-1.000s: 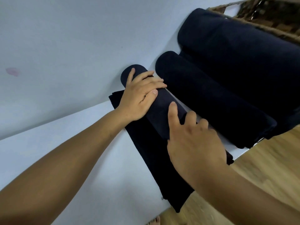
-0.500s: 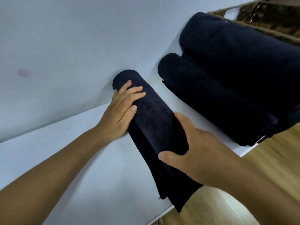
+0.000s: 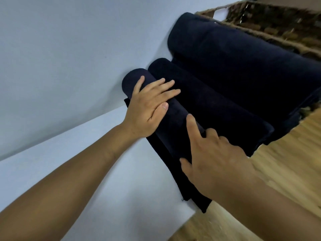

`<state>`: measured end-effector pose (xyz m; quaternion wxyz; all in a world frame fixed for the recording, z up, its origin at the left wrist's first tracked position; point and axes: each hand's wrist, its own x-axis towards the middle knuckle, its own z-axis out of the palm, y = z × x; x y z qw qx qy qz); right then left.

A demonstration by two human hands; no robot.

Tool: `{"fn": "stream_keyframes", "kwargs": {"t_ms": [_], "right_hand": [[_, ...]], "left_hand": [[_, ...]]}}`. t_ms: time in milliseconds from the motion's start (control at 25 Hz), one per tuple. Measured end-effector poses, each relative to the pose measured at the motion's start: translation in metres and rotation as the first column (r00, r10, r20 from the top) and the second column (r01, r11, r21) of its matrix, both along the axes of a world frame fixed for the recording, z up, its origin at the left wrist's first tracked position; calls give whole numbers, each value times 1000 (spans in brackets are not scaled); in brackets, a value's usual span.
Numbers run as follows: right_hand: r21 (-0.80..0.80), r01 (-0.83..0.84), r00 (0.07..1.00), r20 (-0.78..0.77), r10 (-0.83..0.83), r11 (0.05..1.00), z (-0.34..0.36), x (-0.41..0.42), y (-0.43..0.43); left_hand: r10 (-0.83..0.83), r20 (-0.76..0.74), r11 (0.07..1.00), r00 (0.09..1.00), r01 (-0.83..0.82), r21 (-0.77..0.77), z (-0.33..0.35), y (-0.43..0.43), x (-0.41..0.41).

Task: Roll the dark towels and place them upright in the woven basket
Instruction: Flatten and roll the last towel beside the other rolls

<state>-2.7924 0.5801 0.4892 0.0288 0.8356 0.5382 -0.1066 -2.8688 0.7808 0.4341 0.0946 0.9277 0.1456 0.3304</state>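
Left hand (image 3: 149, 108) presses flat, fingers straight, on a soft dark towel roll (image 3: 176, 121); right hand (image 3: 213, 157) cups it, fingers bent over. The cylinder lies on the white table (image 3: 86, 171), running diagonally from wall to edge, against a thicker roll (image 3: 208, 105), the woven basket (image 3: 271, 23) beyond.

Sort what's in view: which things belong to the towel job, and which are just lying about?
Job:
- half-rolled towel, left hand flat on it, right hand gripping it
- middle roll
- big roll
- woven basket

Just there:
- white table
- wall
- wood floor
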Motion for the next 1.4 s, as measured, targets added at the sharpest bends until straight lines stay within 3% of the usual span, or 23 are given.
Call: {"fn": "stream_keyframes", "kwargs": {"t_ms": [200,440,560,680,760,920,1080,1280,1400], "right_hand": [[56,18,902,430,-40,998,-28,-5,8],[110,3,823,564,-65,994,-43,-4,16],[169,-53,817,574,-55,984,-45,-1,15],[227,-174,848,528,29,958,-46,5,8],[306,-213,896,441,60,928,-41,14,5],[332,-274,916,376,140,903,-33,30,-8],[406,-277,938,311,154,871,-35,36,-18],[410,-257,950,275,151,875,-42,42,-5],[446,-252,957,247,153,859,-42,44,-6]], "left_hand": [[29,-99,996,995,-21,84,13,9,10],[65,-138,991,988,-47,125,9,15,27],[79,-199,995,977,-65,77,18,14,27],[112,-402,989,909,-140,-39,32,2,33],[123,-497,987,859,-158,-28,37,-5,41],[26,-615,1000,788,-11,27,47,0,60],[-53,-593,987,804,-50,-156,49,5,89],[87,-541,986,837,-151,-76,31,7,104],[209,-408,970,889,-242,-31,32,1,104]]}}
